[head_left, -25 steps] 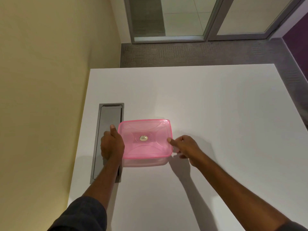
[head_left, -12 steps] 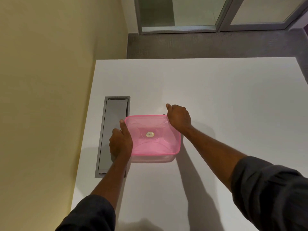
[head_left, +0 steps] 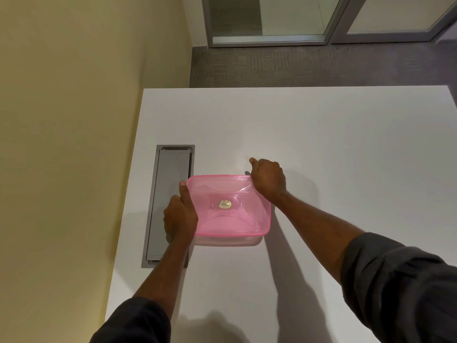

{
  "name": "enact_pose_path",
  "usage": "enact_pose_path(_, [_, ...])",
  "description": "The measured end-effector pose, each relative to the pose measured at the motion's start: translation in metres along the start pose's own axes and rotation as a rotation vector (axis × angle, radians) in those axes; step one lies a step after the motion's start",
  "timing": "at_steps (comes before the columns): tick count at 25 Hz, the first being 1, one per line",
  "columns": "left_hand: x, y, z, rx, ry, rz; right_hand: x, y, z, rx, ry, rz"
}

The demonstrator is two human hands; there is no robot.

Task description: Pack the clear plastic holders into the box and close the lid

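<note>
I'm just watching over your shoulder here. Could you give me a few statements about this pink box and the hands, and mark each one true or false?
1. The pink lid sits on top of the box. True.
2. The right hand rests at the lid's near corner. False: it presses the far right corner.
3. The left hand is at the box's left side. True.
4. The gray panel lies right of the box. False: it is set into the table on the left.
5. A small gold sticker marks the lid's middle. True.
</note>
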State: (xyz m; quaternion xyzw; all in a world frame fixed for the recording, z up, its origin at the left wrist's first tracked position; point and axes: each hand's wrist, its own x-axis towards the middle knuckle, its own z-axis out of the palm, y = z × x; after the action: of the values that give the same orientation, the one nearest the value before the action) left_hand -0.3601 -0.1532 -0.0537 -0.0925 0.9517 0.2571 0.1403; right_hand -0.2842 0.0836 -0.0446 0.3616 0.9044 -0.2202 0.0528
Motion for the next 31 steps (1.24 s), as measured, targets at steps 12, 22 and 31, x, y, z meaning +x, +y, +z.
enact_pose_path(12, [0.041, 0.055, -0.011, 0.119, 0.042, 0.345, -0.113, -0.015, 0.018, 0.359, 0.232, 0.336])
enact_pose_path(22, [0.054, 0.067, -0.006, 0.157, -0.174, 0.311, -0.120, -0.006, 0.043, 0.555, 0.215, 0.750])
enact_pose_path(31, [0.047, 0.064, -0.001, 0.061, -0.068, 0.323, -0.120, -0.012, 0.040, 0.565, 0.286, 0.773])
